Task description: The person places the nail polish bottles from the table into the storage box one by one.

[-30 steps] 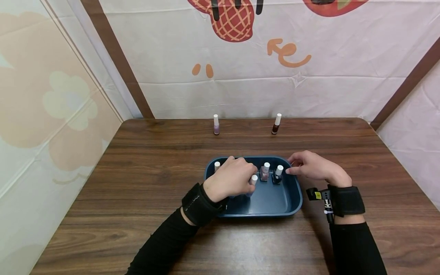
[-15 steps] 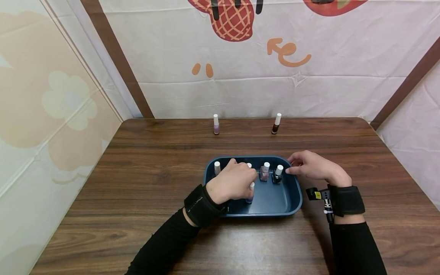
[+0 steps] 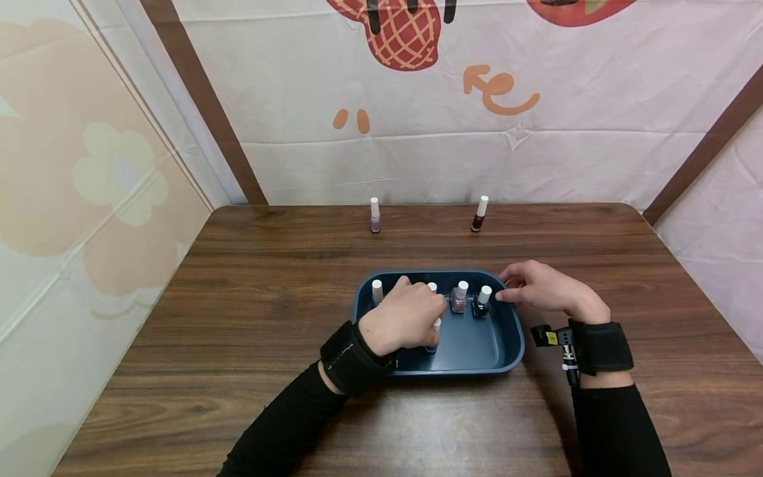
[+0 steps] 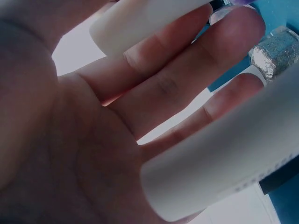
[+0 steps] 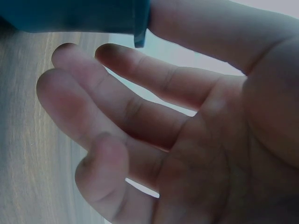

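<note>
My left hand (image 3: 404, 317) reaches into a dark blue tray (image 3: 471, 372). It pinches a nail polish bottle (image 3: 432, 345) with a white cap and bluish polish, partly hidden by the hand. In the left wrist view a white cap (image 4: 145, 23) lies between thumb and fingers, and a second white cap (image 4: 224, 158) crosses the foreground. My right hand (image 3: 545, 288) holds the tray's right end, thumb over the rim and loosely bent fingers outside. A pinkish bottle (image 3: 457, 304) and a black bottle (image 3: 480, 307) stand upright close to that thumb.
Other white-capped bottles stand in the tray, including one at its left end (image 3: 377, 291). Toward the back edge of the wooden table (image 3: 268, 298) stand a lilac bottle (image 3: 375, 217) and a dark brown bottle (image 3: 479, 216). A printed cloth (image 3: 286, 172) hangs behind.
My left hand has shifted the bluish bottle slightly toward the tray's near side, uncovering another white cap behind it. The hand barely moves in the last half second. My right hand stays put.
</note>
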The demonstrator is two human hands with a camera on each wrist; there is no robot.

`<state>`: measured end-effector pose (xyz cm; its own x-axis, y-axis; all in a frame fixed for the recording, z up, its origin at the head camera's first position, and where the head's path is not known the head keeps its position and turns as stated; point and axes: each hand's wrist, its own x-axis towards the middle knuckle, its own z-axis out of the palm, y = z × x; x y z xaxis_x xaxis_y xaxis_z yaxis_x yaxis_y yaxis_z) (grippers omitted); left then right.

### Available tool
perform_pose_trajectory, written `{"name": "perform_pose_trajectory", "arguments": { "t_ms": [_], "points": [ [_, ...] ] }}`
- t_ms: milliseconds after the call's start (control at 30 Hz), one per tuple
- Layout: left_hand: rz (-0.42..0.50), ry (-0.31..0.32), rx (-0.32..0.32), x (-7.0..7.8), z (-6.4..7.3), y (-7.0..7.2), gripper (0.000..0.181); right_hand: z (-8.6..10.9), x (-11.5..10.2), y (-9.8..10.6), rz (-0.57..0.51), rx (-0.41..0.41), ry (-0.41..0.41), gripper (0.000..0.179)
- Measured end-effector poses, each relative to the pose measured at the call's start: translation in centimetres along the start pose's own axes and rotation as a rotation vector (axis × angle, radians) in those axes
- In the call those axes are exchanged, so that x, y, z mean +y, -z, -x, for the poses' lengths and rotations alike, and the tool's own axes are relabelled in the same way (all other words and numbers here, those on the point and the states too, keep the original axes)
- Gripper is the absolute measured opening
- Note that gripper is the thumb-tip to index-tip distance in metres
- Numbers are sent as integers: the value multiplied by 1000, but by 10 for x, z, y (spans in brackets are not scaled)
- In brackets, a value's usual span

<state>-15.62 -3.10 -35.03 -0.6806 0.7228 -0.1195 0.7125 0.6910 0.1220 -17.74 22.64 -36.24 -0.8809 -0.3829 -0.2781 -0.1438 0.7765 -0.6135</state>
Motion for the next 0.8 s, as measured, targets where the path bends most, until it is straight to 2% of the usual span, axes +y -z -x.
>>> {"name": "perform_pose_trajectory", "arguments": {
  "t_ms": [300, 533, 800],
  "points": [
    [-12, 17, -17, 0, 0, -1, 14, -1, 2, 0, 3, 0, 1, 39],
    [1, 6, -23, 0, 0, 1, 14, 0, 1, 2, -1, -3, 5, 38],
    [23, -13, -14, 1, 6, 7, 30, -1, 0, 3, -13, -11, 0, 37]
  ]
}}
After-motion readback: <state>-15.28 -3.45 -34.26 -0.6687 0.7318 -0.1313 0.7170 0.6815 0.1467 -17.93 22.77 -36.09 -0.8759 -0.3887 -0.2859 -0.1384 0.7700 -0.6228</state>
